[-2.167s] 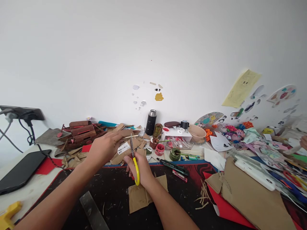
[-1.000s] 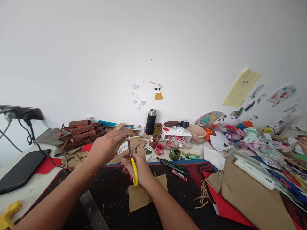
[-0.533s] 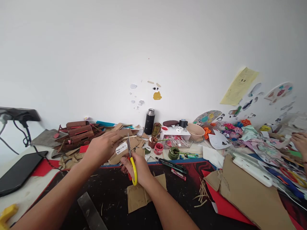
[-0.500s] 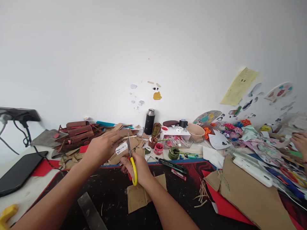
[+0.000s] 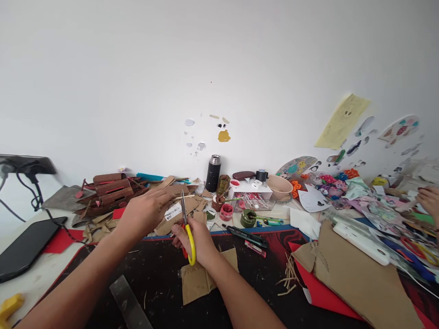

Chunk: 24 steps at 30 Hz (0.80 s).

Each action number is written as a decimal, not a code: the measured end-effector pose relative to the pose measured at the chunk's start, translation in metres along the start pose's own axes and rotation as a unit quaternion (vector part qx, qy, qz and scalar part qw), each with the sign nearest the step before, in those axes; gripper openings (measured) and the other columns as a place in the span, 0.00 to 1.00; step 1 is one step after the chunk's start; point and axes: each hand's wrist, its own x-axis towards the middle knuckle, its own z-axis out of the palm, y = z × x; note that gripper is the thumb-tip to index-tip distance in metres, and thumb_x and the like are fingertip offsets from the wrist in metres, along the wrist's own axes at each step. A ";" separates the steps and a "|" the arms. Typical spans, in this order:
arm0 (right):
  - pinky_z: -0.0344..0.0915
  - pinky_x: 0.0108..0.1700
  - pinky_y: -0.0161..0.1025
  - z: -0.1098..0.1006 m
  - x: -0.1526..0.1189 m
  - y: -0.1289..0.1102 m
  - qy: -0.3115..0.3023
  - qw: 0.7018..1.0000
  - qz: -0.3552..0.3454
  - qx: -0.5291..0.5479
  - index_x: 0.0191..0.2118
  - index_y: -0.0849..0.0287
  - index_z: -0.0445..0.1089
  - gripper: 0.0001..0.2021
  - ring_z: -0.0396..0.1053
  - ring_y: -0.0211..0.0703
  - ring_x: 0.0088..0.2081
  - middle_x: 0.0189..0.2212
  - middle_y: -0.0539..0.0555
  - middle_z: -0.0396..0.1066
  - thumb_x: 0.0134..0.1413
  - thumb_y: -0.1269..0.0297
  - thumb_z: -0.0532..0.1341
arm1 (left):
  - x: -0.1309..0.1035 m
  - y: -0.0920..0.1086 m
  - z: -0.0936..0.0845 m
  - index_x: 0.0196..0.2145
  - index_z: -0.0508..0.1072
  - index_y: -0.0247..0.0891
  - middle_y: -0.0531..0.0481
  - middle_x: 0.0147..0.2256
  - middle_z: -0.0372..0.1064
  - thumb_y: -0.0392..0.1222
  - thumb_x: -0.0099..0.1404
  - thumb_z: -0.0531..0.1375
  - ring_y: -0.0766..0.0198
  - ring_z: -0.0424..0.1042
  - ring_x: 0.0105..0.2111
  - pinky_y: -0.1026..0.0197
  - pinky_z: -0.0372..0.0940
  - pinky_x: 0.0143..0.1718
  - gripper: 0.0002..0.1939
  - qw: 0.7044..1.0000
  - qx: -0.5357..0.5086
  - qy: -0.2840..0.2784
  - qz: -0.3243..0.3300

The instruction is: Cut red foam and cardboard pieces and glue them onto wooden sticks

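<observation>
My right hand (image 5: 196, 238) is closed on scissors (image 5: 190, 244) with yellow and red handles, their blades pointing up and away from me. To the left, my left hand (image 5: 146, 209) has its fingers together on a thin brown cardboard strip (image 5: 176, 198) that reaches to the blades. Behind the hands lie cardboard scraps, one with a white barcode label (image 5: 173, 212). A folded piece of brown cardboard (image 5: 195, 285) rests on the dark mat beneath my right wrist.
A metal ruler (image 5: 128, 301) lies at the front. Behind are a black flask (image 5: 213, 174), paint jars (image 5: 226, 212) and a green cutter (image 5: 245, 235). Large cardboard (image 5: 356, 274) lies right. Another person's hand (image 5: 428, 201) shows at the right edge. A brown model (image 5: 115, 189) stands left.
The view has shifted very slightly. Both hands, the scissors and the strip keep nearly the same places.
</observation>
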 end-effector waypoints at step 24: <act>0.69 0.33 0.39 -0.002 0.002 -0.001 0.041 0.991 -0.022 -0.127 0.35 0.56 0.79 0.17 0.77 0.50 0.33 0.28 0.54 0.73 0.66 0.47 0.70 | -0.007 0.002 0.012 0.38 0.84 0.46 0.44 0.39 0.86 0.50 0.76 0.53 0.51 0.82 0.35 0.59 0.57 0.27 0.19 0.998 0.043 -0.003 -0.043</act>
